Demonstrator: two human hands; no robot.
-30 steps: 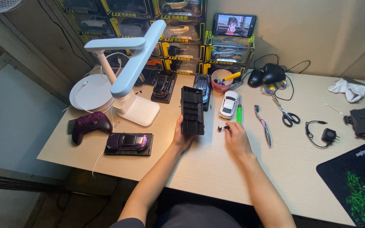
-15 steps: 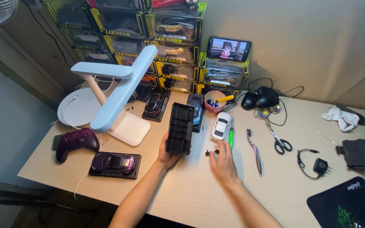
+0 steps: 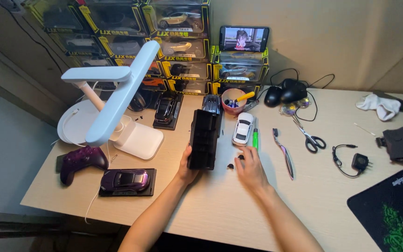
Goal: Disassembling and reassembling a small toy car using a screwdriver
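Note:
My left hand (image 3: 186,169) grips the near end of a long black plastic tray (image 3: 204,137), tilted up on its edge on the wooden desk (image 3: 239,205). My right hand (image 3: 250,169) rests on the desk just right of it, fingertips touching two small black parts (image 3: 235,161). A white model car (image 3: 243,128) and a green-handled screwdriver (image 3: 255,136) lie just beyond my right fingers.
A white desk lamp (image 3: 117,102) stands at the left, with a purple game controller (image 3: 81,160) and a purple model car on a black base (image 3: 127,181) near it. Boxed model cars (image 3: 183,46), a phone (image 3: 244,38), scissors (image 3: 309,136), a toothbrush (image 3: 283,151) and a mouse pad (image 3: 392,210) are around.
The view shifted as my head moved. My right hand has come down onto the desk by the small black parts. My left hand still holds the black tray.

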